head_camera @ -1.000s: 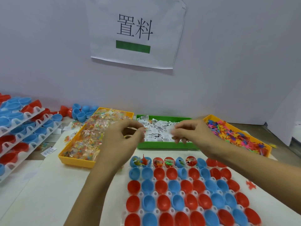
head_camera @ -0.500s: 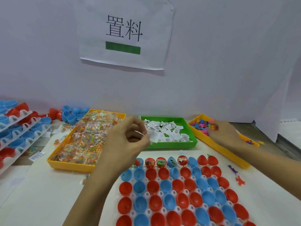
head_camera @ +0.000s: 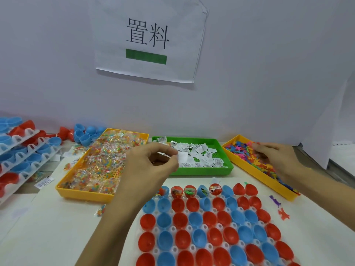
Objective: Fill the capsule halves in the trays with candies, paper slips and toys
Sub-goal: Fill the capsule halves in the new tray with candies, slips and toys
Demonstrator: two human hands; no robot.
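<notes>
Your left hand pinches a white paper slip in its fingers, held just above the near edge of the green tray of slips. Your right hand reaches into the yellow toy tray on the right; its fingers are curled among the little colored toys, but you cannot tell if they grip one. Another yellow tray of candy packets sits to the left, so three supply trays stand in a row. In front of you the white capsule tray holds red and blue halves (only some in the far row hold things). Two loose toys lie on the white table. Stacked trays wait at far left, and a paper sign hangs on the wall.
</notes>
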